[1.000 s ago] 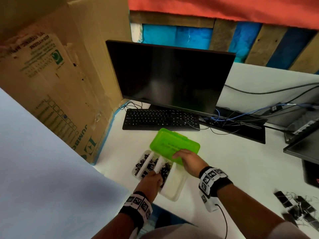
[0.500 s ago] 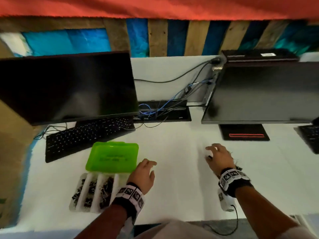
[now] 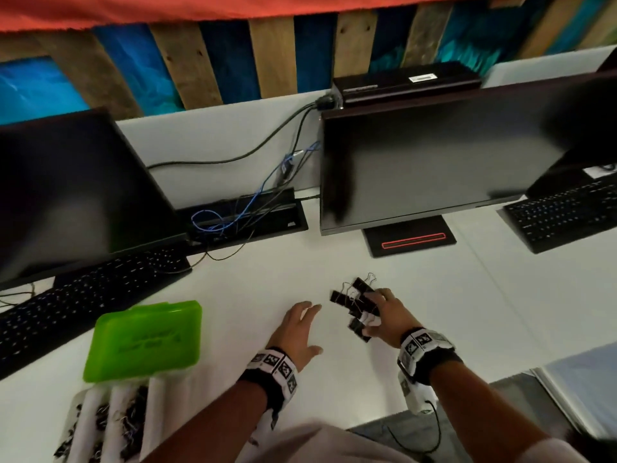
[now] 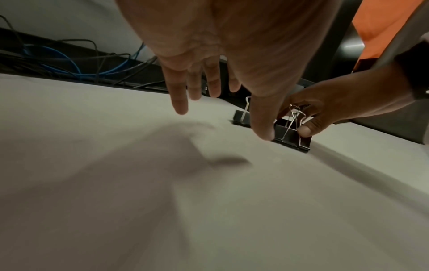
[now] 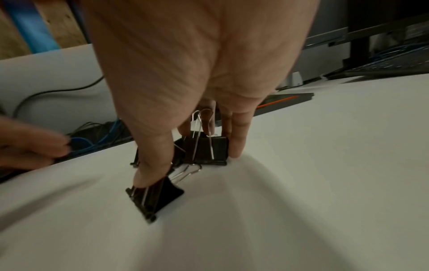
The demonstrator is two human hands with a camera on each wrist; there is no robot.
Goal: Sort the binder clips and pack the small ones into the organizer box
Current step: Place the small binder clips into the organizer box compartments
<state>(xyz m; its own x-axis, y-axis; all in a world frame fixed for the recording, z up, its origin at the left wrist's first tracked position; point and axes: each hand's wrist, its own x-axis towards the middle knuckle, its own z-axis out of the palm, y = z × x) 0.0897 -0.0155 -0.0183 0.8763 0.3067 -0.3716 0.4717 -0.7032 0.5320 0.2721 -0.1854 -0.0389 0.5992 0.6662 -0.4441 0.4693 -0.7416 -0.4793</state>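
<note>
Several large black binder clips lie in a loose cluster on the white desk. My right hand is down over them; its thumb presses one clip and its fingers curl behind another, gripping the bunch. My left hand is spread flat, palm down and empty, just left of the cluster, with its thumb close to the nearest clip. The white organizer box sits at the lower left with its green lid swung back. Small black clips fill its compartments.
Two dark monitors stand behind, with keyboards at left and far right. A cable tray with blue and black wires lies between the monitors. The desk's front edge runs right of my right wrist.
My view swung right, away from the box. The right hand left the green lid and came down on the large clips. The left hand left the box and moved right beside them.
</note>
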